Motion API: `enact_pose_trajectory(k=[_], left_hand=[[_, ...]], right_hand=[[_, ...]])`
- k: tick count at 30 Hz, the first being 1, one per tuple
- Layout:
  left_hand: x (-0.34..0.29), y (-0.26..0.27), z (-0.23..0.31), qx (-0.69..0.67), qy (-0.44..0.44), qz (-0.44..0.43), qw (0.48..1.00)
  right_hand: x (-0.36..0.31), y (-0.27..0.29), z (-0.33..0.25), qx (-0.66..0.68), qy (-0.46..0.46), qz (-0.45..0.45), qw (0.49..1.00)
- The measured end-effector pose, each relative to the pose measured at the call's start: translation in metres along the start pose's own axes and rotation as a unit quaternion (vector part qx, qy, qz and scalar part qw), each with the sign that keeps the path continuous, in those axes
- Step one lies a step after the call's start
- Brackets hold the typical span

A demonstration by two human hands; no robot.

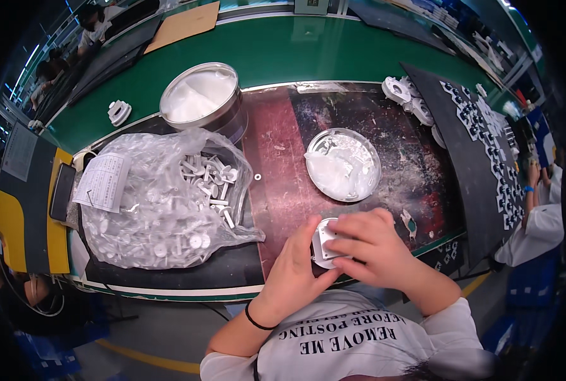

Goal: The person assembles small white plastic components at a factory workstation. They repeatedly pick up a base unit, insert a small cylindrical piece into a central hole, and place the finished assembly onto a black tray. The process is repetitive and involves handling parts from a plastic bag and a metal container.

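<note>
Near the front edge of the worktable, both hands are at a small white plastic housing with a rounded outline and a flat face. My left hand grips its left side, thumb and fingers curled round the edge. From the right, my right hand lies over it, its bent fingers pressing on the face and hiding much of that side. Whether a smaller piece sits under those fingertips cannot be made out. Just beyond the hands stands a round metal dish with a clear plastic bag and small bits in it.
A large clear bag of white plastic stemmed parts lies at left. Behind it stands a metal tin lined with plastic. A dark board with rows of parts leans at right. White housings lie beside it. A co-worker's arm shows far right.
</note>
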State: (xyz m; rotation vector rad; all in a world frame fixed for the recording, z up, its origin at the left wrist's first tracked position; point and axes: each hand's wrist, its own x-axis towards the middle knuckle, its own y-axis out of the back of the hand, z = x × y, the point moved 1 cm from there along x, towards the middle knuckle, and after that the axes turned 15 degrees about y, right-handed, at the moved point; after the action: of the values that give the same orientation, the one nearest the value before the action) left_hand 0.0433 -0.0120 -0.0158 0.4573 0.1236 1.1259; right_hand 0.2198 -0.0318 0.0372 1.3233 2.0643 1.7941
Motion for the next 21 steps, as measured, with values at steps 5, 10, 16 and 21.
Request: enact_pose_trajectory(k=[5,10,16,21], left_hand=[[-0.0001,-0.0009,0.0018,-0.011,-0.004,0.013,1.000],[-0.0004,-0.0011,0.0019,-0.004,-0.008,0.018,1.000],[-0.0004,-0.0014,0.0025,0.009,-0.002,0.015,1.000],[0.0006,-0.0018,0.0031,0.014,-0.012,0.021,1.000]], right_hand=[[-0.0010,0.0041,0.0052,0.003,-0.041,0.011,0.999],[-0.0029,0.0057,0.0076,-0.015,-0.013,-0.011,1.000],[-0.0031,0.0053,0.0062,-0.042,0.003,-0.011,0.999],[-0.0009,0.0077,0.0067,-0.040,0.012,-0.016,0.999]])
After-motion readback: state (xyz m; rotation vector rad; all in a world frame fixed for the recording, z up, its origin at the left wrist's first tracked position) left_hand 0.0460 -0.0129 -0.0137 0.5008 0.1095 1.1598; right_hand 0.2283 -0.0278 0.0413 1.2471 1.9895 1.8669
